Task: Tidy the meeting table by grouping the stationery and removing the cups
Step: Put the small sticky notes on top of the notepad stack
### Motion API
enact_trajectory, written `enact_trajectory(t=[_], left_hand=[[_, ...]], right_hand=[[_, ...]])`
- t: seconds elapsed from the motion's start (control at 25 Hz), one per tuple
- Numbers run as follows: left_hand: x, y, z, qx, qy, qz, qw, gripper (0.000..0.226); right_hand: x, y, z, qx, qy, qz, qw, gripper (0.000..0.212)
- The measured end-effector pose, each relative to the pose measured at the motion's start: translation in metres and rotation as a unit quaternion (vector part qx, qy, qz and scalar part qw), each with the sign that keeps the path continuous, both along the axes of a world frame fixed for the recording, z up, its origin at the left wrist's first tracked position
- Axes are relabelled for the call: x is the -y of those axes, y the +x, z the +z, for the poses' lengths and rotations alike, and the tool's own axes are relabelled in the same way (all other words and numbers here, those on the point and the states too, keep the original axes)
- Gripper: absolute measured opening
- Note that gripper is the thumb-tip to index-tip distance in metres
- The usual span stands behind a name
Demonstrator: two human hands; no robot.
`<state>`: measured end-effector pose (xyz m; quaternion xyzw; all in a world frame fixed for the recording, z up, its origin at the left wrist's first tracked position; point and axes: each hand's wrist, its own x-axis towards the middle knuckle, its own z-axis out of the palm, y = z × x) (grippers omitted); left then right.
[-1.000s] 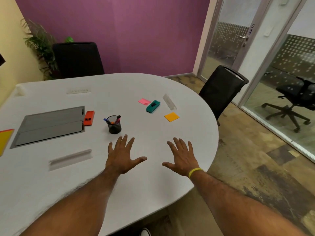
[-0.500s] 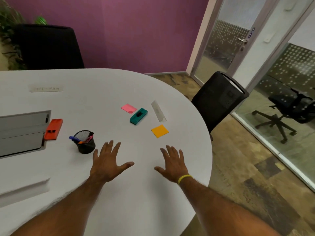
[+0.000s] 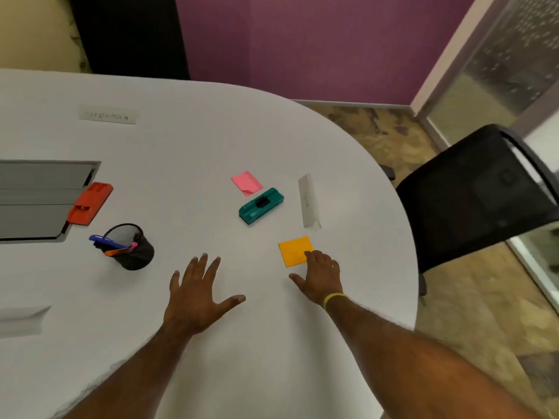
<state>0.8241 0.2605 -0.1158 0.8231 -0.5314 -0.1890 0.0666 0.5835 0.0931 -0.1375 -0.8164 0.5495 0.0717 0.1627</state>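
On the table (image 3: 211, 131), mesh cup (image 3: 137, 255) (black) holds pens (image 3: 109, 241).

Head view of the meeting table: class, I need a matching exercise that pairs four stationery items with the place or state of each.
Items:
1. orange sticky note
2. pink sticky note
3. pen cup
4. red eraser

Places or states:
A. against the grey panel
B. at the right hand fingertips
C. just beyond the teal eraser
D. upright, holding pens

Pairs: 1-B, 2-C, 3-D, 4-A
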Motion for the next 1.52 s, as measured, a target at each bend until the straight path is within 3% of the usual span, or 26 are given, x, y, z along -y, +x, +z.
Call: enact_trajectory(t=[0.28,0.6,0.68,0.8,0.96,1.04,1.16,1.28,1.4,1.52], left_hand=[[0.017,-0.037,-0.022,-0.042,-0.003,0.043,0.998,0.117],[0.053,-0.032,-0.022,-0.086,-0.086,0.087,0.989,0.085],[0.064,-0.028,-0.021,-0.091,-0.101,0.095,0.986,0.081],[0.081,-0.021,-0.019,-0.158,-0.125,0.110,0.973,0.068],[0.113,-0.010,-0.019,-0.292,-0.121,0.180,0.932,0.061],[0.127,0.000,-0.021,-0.382,-0.106,0.263,0.879,0.055],[0.128,0.017,-0.031,-0.403,-0.119,0.316,0.850,0.025],[0.127,0.040,-0.045,-0.407,-0.182,0.373,0.814,0.015],[0.133,0.065,-0.055,-0.441,-0.238,0.455,0.736,0.012],[0.138,0.079,-0.067,-0.466,-0.265,0.487,0.689,0.010]], right_hand=[[0.061,0.020,-0.049,0.007,0.074,-0.158,0.985,0.088],[0.098,0.035,-0.062,-0.007,0.120,-0.238,0.964,0.093],[0.106,0.035,-0.057,0.024,0.143,-0.238,0.960,0.081],[0.112,0.039,-0.045,0.230,0.222,-0.169,0.932,0.039],[0.114,0.079,-0.017,0.331,0.289,0.002,0.898,0.027],[0.115,0.108,-0.009,0.356,0.322,0.038,0.876,0.030],[0.119,0.146,-0.005,0.362,0.362,0.067,0.857,0.036],[0.138,0.182,-0.005,0.358,0.310,0.070,0.878,0.031],[0.179,0.223,-0.009,0.371,0.138,0.007,0.918,0.023],[0.231,0.253,-0.022,0.287,0.057,-0.034,0.956,0.029]])
